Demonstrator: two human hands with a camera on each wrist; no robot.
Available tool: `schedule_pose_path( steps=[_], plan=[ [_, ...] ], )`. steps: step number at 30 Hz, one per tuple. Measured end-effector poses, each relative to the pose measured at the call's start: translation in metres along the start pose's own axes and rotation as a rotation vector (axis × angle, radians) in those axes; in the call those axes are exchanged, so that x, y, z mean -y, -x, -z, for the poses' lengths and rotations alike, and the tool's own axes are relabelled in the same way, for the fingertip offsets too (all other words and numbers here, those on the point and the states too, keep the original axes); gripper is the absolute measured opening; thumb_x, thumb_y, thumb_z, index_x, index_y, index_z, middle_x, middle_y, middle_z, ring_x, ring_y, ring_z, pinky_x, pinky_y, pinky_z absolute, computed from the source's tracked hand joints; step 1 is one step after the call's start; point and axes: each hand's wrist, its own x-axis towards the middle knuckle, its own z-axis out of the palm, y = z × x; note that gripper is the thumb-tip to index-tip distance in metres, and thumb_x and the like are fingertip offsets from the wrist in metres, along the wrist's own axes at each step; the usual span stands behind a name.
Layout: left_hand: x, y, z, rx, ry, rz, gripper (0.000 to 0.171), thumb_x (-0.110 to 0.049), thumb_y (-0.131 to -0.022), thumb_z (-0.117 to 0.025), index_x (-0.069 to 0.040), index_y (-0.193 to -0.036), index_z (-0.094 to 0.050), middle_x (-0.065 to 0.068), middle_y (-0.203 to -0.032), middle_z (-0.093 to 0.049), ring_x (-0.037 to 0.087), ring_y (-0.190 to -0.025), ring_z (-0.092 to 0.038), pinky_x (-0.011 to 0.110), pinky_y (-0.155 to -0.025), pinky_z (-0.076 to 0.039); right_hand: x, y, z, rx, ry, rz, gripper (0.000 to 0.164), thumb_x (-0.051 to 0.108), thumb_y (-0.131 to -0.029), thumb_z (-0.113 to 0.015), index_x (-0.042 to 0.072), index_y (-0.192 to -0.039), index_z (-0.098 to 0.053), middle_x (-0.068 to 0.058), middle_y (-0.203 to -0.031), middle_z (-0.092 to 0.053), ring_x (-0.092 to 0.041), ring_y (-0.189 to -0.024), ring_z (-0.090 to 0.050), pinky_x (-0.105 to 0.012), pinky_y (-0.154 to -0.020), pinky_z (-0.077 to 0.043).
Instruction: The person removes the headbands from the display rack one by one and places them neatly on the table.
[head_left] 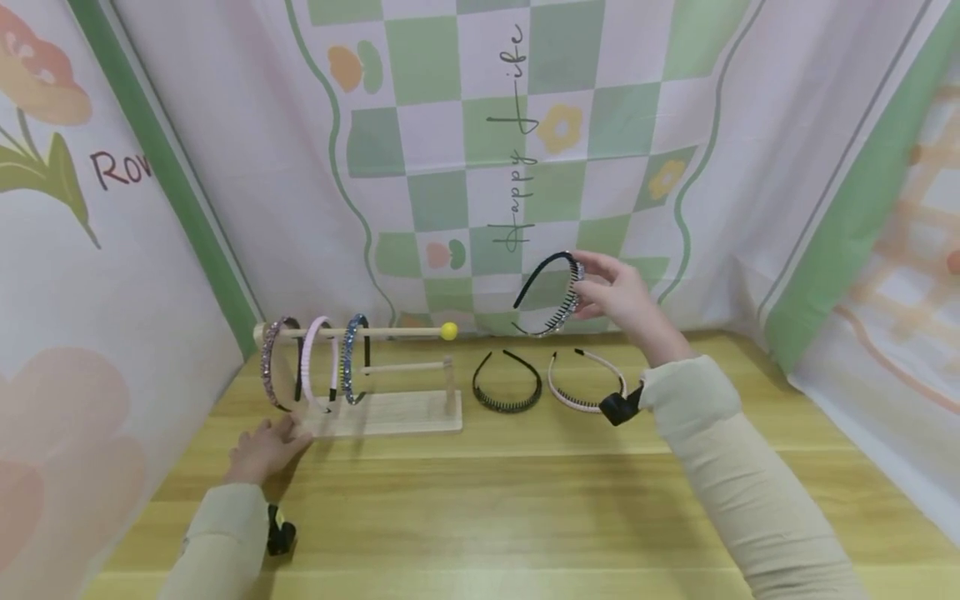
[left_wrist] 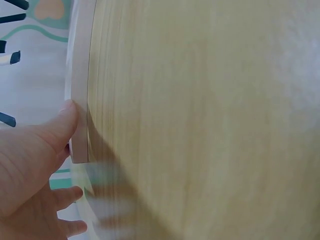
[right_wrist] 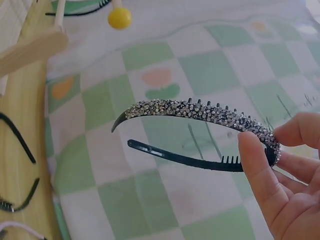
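Above the table, my right hand [head_left: 618,296] pinches a black toothed headband [right_wrist: 170,107] covered in silvery rhinestones, thumb on one side and fingers on the other. Its two ends point left, toward the wooden headband stand [head_left: 397,418]. My left hand [head_left: 262,450] grips the left end of the stand's base, with the thumb [left_wrist: 62,122] against its edge. On the upper rod hang a pinkish rhinestone headband [head_left: 267,367], a pale pink headband [head_left: 306,367] and a blue rhinestone headband [head_left: 348,367]. A yellow ball [head_left: 448,331] caps the rod's right end.
A black toothed headband [head_left: 507,407] and a pale pink headband [head_left: 576,403] lie on the wooden table [head_left: 480,517], right of the stand. A lower rod [head_left: 405,367] runs beneath the upper one. Printed curtains [head_left: 427,142] hang behind and at both sides.
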Motion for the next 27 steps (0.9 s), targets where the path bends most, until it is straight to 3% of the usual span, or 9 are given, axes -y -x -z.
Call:
schedule_pose_path(
  steps=[8,17,24,27],
  plan=[
    [0.001,0.002,0.000,-0.002,-0.007,0.008,0.079,-0.056,-0.091,-0.041,0.002,-0.141,-0.024,0.042,-0.138,-0.009,0.067,-0.118,-0.006,0.074,-0.091,-0.009,-0.013,0.006,0.025,-0.042,-0.018,-0.005,0.058,0.000,-0.089,-0.049,0.006,-0.143,-0.030,-0.017,-0.141,-0.035,-0.017,-0.076,-0.061,-0.029,-0.071,-0.054],
    [0.000,0.001,0.000,0.008,0.000,0.012,0.079,-0.056,-0.091,-0.040,0.002,-0.142,-0.022,0.042,-0.138,-0.008,0.067,-0.118,-0.005,0.074,-0.092,-0.008,-0.029,0.013,0.049,-0.087,-0.055,-0.032,0.058,0.001,-0.091,-0.047,0.004,-0.145,-0.024,-0.021,-0.141,-0.032,-0.014,-0.076,-0.061,-0.027,-0.072,-0.054],
    [-0.002,0.002,0.001,0.005,-0.028,-0.004,0.077,-0.053,-0.093,-0.040,0.004,-0.141,-0.024,0.041,-0.138,-0.011,0.067,-0.118,-0.008,0.075,-0.091,-0.012,-0.044,0.018,0.074,-0.132,-0.056,-0.060,0.060,0.003,-0.093,-0.045,0.006,-0.146,-0.019,-0.023,-0.150,-0.011,-0.012,-0.073,-0.062,-0.024,-0.071,-0.053],
    [-0.003,0.003,0.002,0.008,-0.025,-0.002,0.077,-0.053,-0.093,-0.040,0.004,-0.141,-0.023,0.042,-0.138,-0.010,0.067,-0.118,-0.007,0.074,-0.091,-0.011,-0.051,0.020,0.084,-0.161,-0.024,-0.098,0.061,0.007,-0.094,-0.047,0.010,-0.147,-0.017,-0.021,-0.151,-0.009,-0.011,-0.076,-0.062,-0.024,-0.073,-0.053]
  ],
)
